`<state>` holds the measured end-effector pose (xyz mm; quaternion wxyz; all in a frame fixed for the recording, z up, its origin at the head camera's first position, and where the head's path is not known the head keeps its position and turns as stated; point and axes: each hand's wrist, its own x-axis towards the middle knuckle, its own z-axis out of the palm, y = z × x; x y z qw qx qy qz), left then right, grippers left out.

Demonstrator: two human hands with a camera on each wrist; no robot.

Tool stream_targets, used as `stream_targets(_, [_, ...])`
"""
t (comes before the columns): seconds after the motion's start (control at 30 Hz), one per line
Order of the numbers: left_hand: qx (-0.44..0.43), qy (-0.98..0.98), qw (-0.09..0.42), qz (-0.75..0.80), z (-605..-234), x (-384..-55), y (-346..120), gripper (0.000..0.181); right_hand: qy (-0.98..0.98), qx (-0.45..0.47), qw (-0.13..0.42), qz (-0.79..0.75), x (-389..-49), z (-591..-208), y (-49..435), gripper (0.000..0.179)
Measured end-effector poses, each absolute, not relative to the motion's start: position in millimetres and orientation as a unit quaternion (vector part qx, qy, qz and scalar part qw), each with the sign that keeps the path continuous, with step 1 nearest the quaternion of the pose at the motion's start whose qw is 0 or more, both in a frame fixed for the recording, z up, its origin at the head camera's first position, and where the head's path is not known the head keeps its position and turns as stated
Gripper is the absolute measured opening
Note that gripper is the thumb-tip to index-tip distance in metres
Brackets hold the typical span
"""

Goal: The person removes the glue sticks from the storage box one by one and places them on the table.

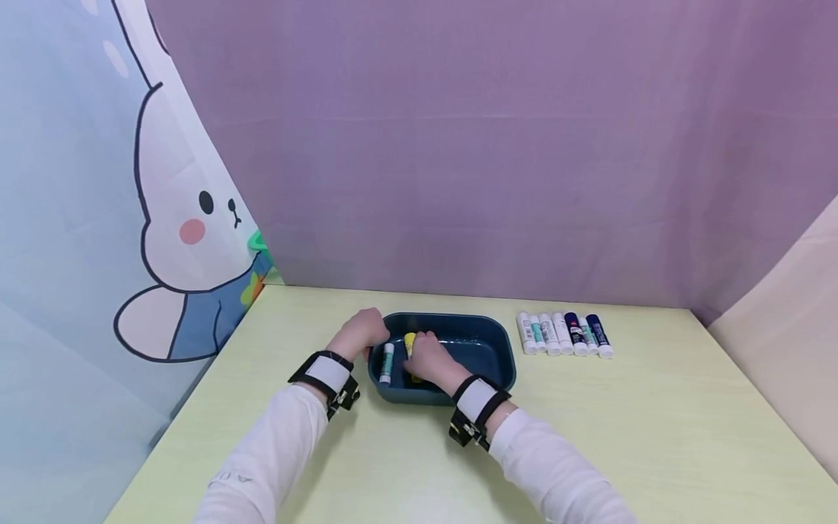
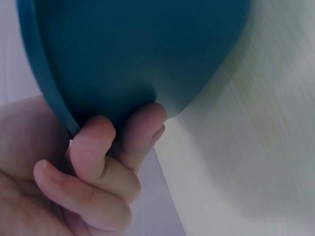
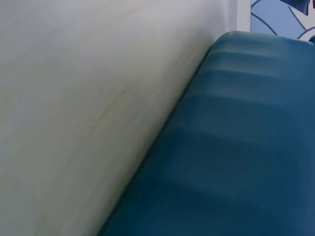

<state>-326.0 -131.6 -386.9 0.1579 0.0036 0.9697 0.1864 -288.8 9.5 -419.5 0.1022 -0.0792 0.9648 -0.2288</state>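
Note:
A dark blue rectangular basin rests on the table. My left hand grips its left end; the left wrist view shows the fingers curled against the basin's outer wall. Inside, a green-and-white glue stick lies lengthwise along the left side. To its right, my right hand reaches into the basin and holds a yellow glue stick, whose middle is partly hidden by the fingers. In the right wrist view only the basin's outer wall and the table show, not the hand.
Right of the basin, several glue sticks lie side by side in a row on the pale table, with white, teal and navy bodies. A purple curtain hangs behind the table, and a cloth with a cartoon rabbit hangs at the left.

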Motion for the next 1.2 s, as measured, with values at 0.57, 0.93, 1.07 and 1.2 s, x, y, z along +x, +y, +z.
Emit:
stream_targets(0.57, [-0.003,0.969,0.158,0.189,-387.9,-325.6,-130.9,0.021,0.961,-0.095,0.104,-0.240,-286.6,-415.7,12.4,0.047])
stream_targets(0.93, [-0.008,0.969,0.161,0.188,-386.0,-325.6,-129.4,0.020,0.960,-0.102,0.095,-0.241,-283.2,-385.0,19.5,0.047])
stream_targets(1.07, [-0.013,0.968,0.160,0.193,-386.4,-325.4,-129.5,0.020,0.958,-0.116,0.082,-0.250,-284.5,-367.1,27.3,0.044])
stream_targets(1.2, [-0.012,0.970,0.152,0.188,-387.7,-324.7,-130.1,0.021,0.955,-0.123,0.070,-0.262,-287.1,-349.8,38.2,0.044])
